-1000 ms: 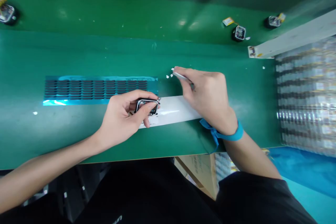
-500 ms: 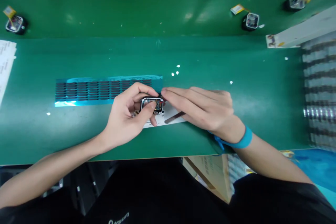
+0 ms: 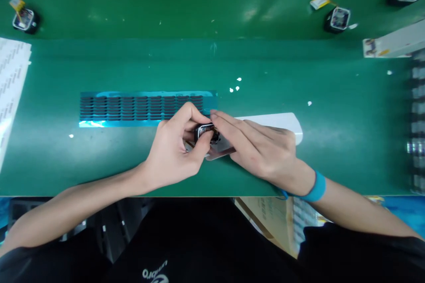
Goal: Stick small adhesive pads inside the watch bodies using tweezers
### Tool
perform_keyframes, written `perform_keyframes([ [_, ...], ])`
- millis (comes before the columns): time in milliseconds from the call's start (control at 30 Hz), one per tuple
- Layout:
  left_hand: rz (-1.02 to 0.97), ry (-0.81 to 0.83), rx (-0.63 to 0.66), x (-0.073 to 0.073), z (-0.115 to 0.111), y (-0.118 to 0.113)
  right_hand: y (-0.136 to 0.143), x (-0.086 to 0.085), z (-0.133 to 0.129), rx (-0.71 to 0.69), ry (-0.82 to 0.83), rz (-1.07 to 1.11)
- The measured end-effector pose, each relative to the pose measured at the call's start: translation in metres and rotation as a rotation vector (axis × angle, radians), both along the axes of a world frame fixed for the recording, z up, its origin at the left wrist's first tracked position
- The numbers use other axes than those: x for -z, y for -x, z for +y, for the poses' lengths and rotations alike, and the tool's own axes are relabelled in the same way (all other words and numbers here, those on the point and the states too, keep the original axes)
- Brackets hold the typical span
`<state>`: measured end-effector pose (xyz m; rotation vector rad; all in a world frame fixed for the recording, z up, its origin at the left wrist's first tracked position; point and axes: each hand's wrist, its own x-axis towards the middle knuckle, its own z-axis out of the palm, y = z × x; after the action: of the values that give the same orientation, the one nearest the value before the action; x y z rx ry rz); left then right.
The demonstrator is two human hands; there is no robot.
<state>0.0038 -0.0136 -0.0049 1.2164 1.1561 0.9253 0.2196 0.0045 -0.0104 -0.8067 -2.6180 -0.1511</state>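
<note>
Near the middle of the green table, my left hand [image 3: 179, 150] grips a small black device [image 3: 203, 130] with an open, silver-rimmed case. The thumb lies across its exposed inside. My right hand [image 3: 259, 143] meets the device's right side with its fingertips. A thin metal tool [image 3: 221, 154] sticks out from under this hand's fingers, which are closed around it. Beneath the right hand lies a white rounded piece [image 3: 280, 120]. The fingers partly hide the device's inside.
A blue film strip with rows of black pieces [image 3: 128, 108] lies left of centre. Similar open devices [image 3: 25, 20] [image 3: 339, 19] with yellow batteries stand at the back. White sheets [image 3: 11, 79] lie at the left edge, and a white box [image 3: 395, 42] at the right.
The view has shifted, so the table items appear displaced. The device is now more tilted and more covered by my fingers. More of the white piece shows behind my right hand.
</note>
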Motion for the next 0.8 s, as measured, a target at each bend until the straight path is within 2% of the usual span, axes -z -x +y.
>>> perform_keyframes([
  [100,0.041,-0.048,-0.028,0.0,-0.002,0.001,0.004,0.0,-0.001,0.002,0.003,-0.002],
  [167,0.039,-0.055,-0.039,0.0,-0.002,0.002,0.007,-0.001,0.0,-0.017,0.068,0.065],
  [367,-0.02,-0.143,0.008,0.0,-0.003,0.004,0.011,-0.008,0.006,0.121,0.573,0.472],
  [467,-0.017,-0.19,0.034,0.002,-0.005,0.004,0.013,-0.011,0.009,0.132,0.733,0.558],
  [667,0.033,-0.269,0.066,0.008,-0.006,0.002,0.016,-0.008,0.008,0.199,0.788,0.665],
  [800,0.108,-0.296,0.096,-0.005,0.0,0.009,0.012,-0.007,0.016,0.131,0.808,0.723],
])
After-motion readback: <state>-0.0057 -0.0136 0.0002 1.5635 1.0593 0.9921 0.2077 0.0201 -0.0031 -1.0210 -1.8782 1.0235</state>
